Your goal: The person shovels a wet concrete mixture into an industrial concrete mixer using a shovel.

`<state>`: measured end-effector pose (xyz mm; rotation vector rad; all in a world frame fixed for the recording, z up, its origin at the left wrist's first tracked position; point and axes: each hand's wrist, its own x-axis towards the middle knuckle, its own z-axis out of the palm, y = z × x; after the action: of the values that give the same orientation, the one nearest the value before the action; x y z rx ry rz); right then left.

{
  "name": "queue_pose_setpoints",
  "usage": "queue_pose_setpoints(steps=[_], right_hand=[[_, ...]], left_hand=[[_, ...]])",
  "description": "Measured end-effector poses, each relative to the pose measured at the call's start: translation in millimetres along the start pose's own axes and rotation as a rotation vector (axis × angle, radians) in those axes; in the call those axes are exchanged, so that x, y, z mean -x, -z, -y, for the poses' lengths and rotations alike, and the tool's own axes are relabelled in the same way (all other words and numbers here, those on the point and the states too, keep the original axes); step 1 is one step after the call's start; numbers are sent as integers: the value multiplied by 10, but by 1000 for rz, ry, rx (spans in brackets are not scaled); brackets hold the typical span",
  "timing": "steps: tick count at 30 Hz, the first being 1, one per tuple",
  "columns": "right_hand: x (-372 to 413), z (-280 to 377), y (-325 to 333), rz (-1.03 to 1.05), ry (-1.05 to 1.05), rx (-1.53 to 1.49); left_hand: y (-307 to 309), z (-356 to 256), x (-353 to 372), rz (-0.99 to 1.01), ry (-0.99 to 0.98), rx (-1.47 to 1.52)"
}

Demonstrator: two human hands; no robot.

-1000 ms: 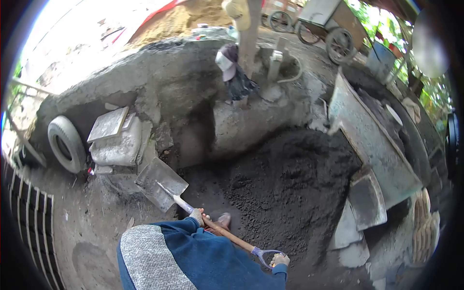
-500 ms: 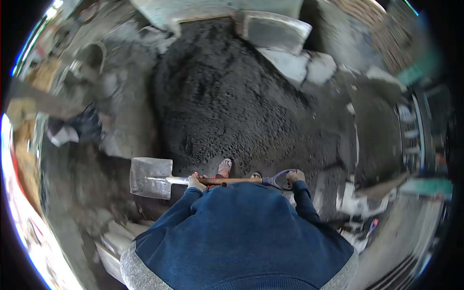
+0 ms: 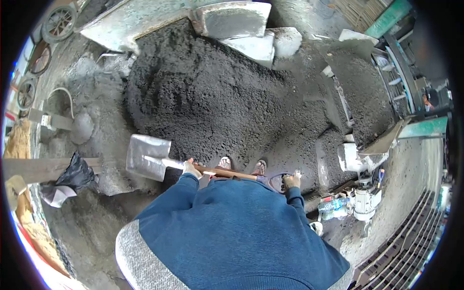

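Observation:
A shovel lies crosswise in front of my body, its metal blade (image 3: pixel 148 157) to the left and its wooden shaft (image 3: pixel 227 173) passing in front of my waist. My left hand (image 3: pixel 192 168) is closed round the shaft near the blade. At the other end my right hand (image 3: pixel 291 181) grips the purple-grey handle. Both hands look gloved. Beyond my feet spreads a large heap of dark, crumbly material (image 3: pixel 212 96); the blade is at its near left edge.
Pale slabs (image 3: pixel 251 48) border the heap's far side. To the right are a motor (image 3: pixel 365 203), plastic bottles (image 3: pixel 333 205) and a metal grate (image 3: pixel 396 246). A black plastic bag (image 3: pixel 77 173) rests on a board at left, with wheels (image 3: pixel 59 24) farther back.
The view has turned, so the heap and slabs appear shifted left and the motor and bottles now show clearly. The shovel is tilted slightly, blade end higher in view. Both hands keep their hold.

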<state>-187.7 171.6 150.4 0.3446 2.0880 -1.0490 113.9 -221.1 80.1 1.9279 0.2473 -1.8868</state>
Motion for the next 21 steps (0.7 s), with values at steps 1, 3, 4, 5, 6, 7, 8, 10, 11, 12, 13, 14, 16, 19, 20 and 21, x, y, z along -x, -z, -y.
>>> queue_pose_setpoints(steps=[1,3,4,5,6,7,8,10,11,12,13,14,16,19,20,21], right_hand=[[7,-104,-10,1,-30,-103],[69,-192,37,9,-94,-304],[56,-207,41,17,-107,-362],[28,-242,83,25,-124,-419],[-22,-292,114,30,-144,-475],[-53,-298,164,66,-143,-500],[-9,-232,224,97,-142,-528],[-95,-364,334,68,-104,-560],[-253,-573,401,12,-66,-561],[-367,-730,473,-45,-23,-566],[-271,-728,639,11,-125,-657],[-123,-743,855,64,-231,-745],[183,-767,1076,14,-230,-805],[227,-1630,1706,47,-186,-666],[244,-1687,1724,92,-154,-523],[52,-1695,1574,2,-534,-948]], left_hand=[[-74,-46,-96,41,-38,-66],[-273,-72,-29,141,-55,-17],[-499,-32,382,130,-104,-2],[-632,22,594,215,-164,46],[-737,63,741,298,-225,90],[-858,97,837,361,-164,143],[-987,166,938,410,-176,188],[-1193,340,1040,423,-119,146],[-1269,462,941,367,-134,84],[-1361,581,825,315,-147,20],[-1425,699,780,273,-83,7],[-1469,803,591,181,-25,4],[-1453,1098,546,139,-3,-38],[-1258,1444,177,191,253,-65],[-1217,1431,119,176,344,-90],[-1224,1326,22,132,308,-127]])
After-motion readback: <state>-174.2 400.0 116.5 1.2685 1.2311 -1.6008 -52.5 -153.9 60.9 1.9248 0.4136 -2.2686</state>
